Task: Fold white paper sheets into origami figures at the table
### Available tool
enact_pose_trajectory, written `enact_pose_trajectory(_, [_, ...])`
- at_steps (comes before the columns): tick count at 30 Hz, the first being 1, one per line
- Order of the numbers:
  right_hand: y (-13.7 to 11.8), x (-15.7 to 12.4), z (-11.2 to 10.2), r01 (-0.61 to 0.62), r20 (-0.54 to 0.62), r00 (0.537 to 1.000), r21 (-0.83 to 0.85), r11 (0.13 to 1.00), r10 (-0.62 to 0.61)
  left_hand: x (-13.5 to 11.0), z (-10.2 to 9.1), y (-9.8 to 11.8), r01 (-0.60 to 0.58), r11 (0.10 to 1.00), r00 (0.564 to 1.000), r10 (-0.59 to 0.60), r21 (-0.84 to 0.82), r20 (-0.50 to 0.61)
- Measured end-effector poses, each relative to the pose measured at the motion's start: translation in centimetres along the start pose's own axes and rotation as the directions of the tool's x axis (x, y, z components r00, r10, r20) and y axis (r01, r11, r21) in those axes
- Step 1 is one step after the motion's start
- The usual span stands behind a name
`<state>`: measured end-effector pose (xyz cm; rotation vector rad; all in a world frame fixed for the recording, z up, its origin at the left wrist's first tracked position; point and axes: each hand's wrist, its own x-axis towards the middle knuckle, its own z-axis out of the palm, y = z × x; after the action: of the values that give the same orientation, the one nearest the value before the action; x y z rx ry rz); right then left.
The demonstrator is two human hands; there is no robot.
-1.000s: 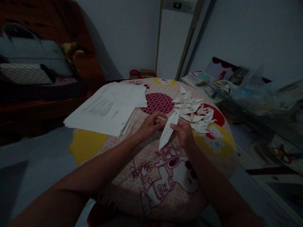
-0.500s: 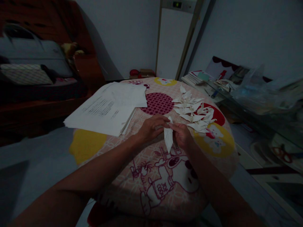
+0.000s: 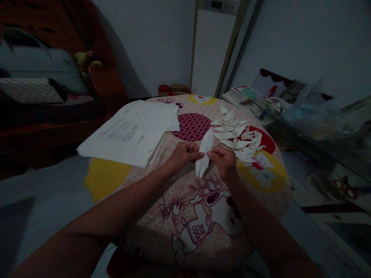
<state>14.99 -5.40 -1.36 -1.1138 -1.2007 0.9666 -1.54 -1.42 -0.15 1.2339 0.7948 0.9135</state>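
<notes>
A narrow folded piece of white paper is held up over the round table, long and pointed, with two split points at its lower end. My left hand pinches its left edge between thumb and fingers. On the opposite edge, my right hand pinches it the same way. Just beyond my right hand lies a cluster of folded white paper cranes, several of them overlapping. To the left of my hands rests a thick stack of printed paper sheets.
A patterned cloth covers the round table. On the right, a glass-topped stand holds papers and a clear plastic bag. A wooden bench with a light bag stands at the left. A tall white appliance is at the back.
The folded paper has turned: its upper point now reaches up between my hands and its lower end shows two points. Both hands have shifted to pinch its opposite edges.
</notes>
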Motion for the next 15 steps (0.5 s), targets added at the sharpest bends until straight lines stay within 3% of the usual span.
enact_pose_trajectory(11, [-0.37,-0.05,0.14,-0.113,0.074,0.992,0.104,0.988,0.105,-0.16,0.46,0.13,0.107,0.985,0.988,-0.120,-0.135,-0.098])
enact_pose_trajectory(15, [-0.58,-0.09,0.12,-0.112,0.053,0.993,0.109,0.988,0.107,-0.16,0.46,0.10,0.082,0.985,0.989,-0.099,-0.149,-0.108])
